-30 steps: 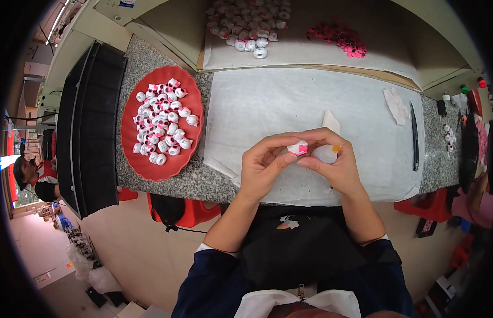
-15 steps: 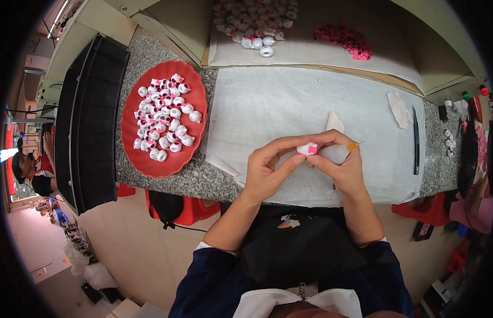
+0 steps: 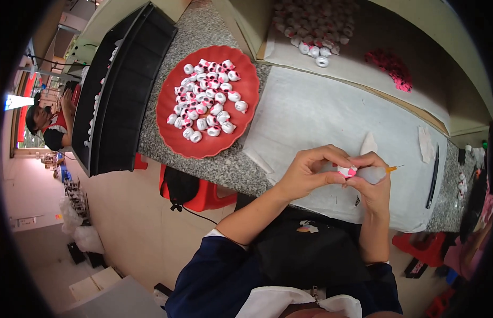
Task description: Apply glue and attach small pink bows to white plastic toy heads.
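My left hand (image 3: 309,170) pinches a small white-and-pink animal-shaped piece (image 3: 345,171) between thumb and fingers. My right hand (image 3: 377,192) meets it there, its fingertips close against the same piece. Tucked in the right hand is a translucent squeeze bottle (image 3: 371,175), its orange needle tip pointing right, away from the piece. Both hands are above the white paper sheet (image 3: 315,116). To their left, a red scalloped plate (image 3: 165,126) carries a heap of similar white pieces (image 3: 207,99) with pink and black parts.
On the shelf at the back lie more white pieces (image 3: 313,50) and a pile of pink parts (image 3: 392,71). A black pen-like tool (image 3: 432,177) and crumpled tissue (image 3: 426,144) rest at right. Black bins (image 3: 131,93) stand left of the plate; another person (image 3: 51,124) sits beyond them.
The view has turned, so the plate and bins appear farther right and tilted. Both hands still hold the piece and the bottle close together.
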The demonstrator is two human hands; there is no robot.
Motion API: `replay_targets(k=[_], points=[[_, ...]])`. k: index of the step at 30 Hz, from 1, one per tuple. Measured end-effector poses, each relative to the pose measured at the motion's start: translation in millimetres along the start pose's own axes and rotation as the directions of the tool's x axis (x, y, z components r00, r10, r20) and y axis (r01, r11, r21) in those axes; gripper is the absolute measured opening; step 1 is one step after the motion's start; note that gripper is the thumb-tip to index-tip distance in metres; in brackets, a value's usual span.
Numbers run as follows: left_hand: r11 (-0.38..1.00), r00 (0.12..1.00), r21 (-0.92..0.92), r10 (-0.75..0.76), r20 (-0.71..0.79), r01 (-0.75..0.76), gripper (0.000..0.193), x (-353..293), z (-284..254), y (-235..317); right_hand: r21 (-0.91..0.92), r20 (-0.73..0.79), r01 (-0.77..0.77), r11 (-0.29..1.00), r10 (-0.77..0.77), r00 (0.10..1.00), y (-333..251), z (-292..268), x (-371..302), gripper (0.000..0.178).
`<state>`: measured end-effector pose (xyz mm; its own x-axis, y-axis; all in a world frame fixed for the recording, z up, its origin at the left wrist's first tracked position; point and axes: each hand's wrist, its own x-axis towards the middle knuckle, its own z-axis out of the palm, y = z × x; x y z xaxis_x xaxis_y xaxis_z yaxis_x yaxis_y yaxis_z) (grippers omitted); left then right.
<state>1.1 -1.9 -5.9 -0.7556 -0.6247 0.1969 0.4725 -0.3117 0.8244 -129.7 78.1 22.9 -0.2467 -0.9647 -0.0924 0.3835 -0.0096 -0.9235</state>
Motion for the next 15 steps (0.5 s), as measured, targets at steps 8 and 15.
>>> replay_targets(k=[8,15], points=[[0.999,0.999,0.028,0.033,0.021,-0.034,0.020,-1.4,-4.5,3.5,-0.086,-0.003,0.078,0.993,-0.079,0.997,9.3,-1.6,2.1,0.022],[0.999,1.000,-0.023,-0.022,0.019,0.022,0.021,-0.5,0.0,7.8,-0.010,0.071,0.069,0.998,-0.068,0.995,-2.7,1.7,4.4,0.024]])
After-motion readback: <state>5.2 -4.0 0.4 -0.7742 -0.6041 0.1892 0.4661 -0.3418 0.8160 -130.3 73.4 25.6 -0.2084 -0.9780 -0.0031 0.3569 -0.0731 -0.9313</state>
